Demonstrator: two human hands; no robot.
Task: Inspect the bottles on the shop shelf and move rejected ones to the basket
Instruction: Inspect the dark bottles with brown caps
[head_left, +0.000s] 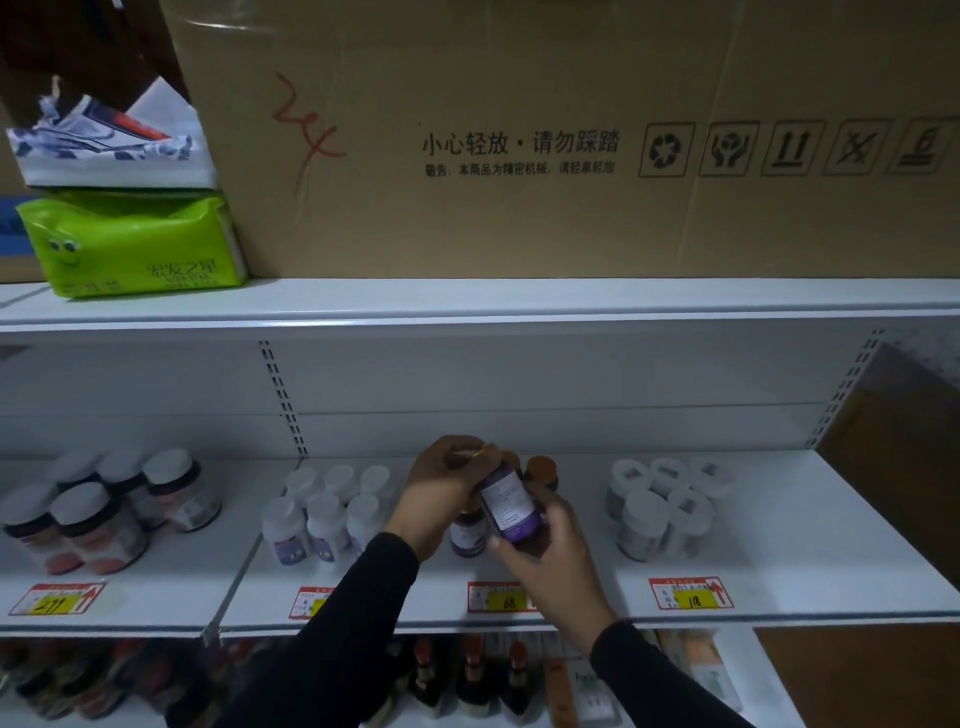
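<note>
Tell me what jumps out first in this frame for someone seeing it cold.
The purple bottle held up mid-frame over the middle shelf, the left hand at its cap end and the right hand round its base. Next the big cardboard box filling the top shelf, with a lime-green tissue pack to its left. Clusters of white-capped bottles flank the hands.

Both arms, in black long sleeves, extend forward and converge. The left hand is raised, fingers curled downward in a pinch. The right hand sits lower, palm up, fingers and thumb wrapped in a grip.
</note>
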